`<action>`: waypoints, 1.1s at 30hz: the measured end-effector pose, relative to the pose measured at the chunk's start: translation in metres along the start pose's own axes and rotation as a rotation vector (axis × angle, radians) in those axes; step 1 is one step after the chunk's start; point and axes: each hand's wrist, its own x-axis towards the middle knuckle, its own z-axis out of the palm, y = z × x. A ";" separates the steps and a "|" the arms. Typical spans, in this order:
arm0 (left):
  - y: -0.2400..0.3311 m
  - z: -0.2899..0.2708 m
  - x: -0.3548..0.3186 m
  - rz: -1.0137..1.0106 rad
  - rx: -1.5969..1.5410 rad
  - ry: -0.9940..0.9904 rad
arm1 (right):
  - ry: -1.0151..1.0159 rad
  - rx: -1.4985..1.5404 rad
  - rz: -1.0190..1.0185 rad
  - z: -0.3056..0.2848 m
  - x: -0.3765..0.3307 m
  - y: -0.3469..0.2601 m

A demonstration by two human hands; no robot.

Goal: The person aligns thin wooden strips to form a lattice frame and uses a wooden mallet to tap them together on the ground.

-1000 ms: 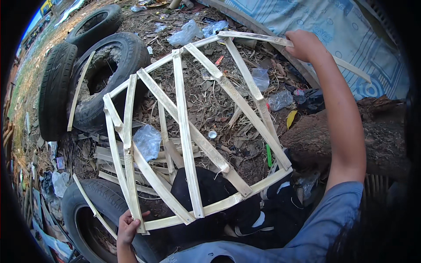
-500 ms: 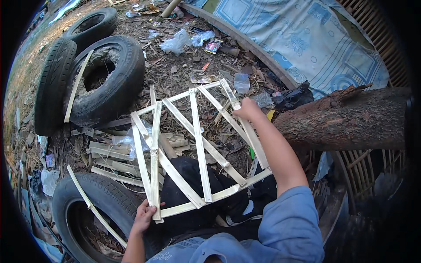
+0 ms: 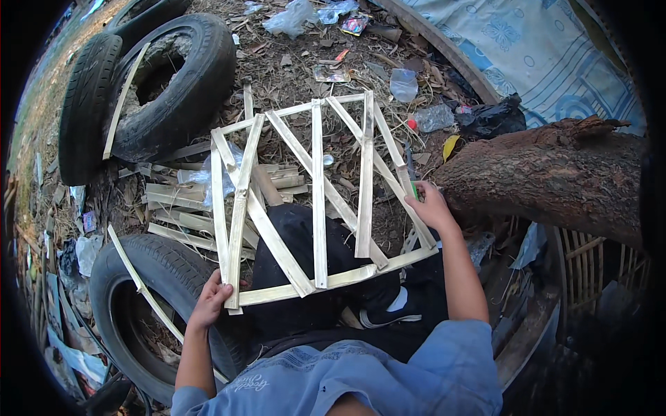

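Observation:
A frame of pale bamboo strips lies over my lap, its slats slanting in zigzags between a top and a bottom rail. My left hand grips its lower left corner, the thumb on the strip end. On the right side, my right hand has its fingers closed at the edge of the outer slat. Left of that hand, one bamboo slat hangs almost straight down from the top rail; its lower end stops just above the bottom rail.
Split bamboo pieces are piled left of the frame. Old tires stand at the far left, with another tire near my left arm. A thick log lies at right. Plastic litter and a patterned blue sheet are farther off.
My right hand has moved down the frame's right side from near the top corner. A slat there has swung left at its lower end. My left hand keeps its corner grip.

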 end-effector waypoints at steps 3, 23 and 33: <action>-0.006 0.009 0.006 -0.059 0.016 -0.022 | 0.056 -0.002 0.336 -0.002 -0.045 0.023; 0.035 0.019 -0.006 0.139 -0.005 0.006 | 0.222 0.788 0.209 0.025 -0.061 0.039; 0.164 -0.046 0.141 0.076 0.148 -0.173 | -0.072 0.942 0.233 0.016 -0.023 0.021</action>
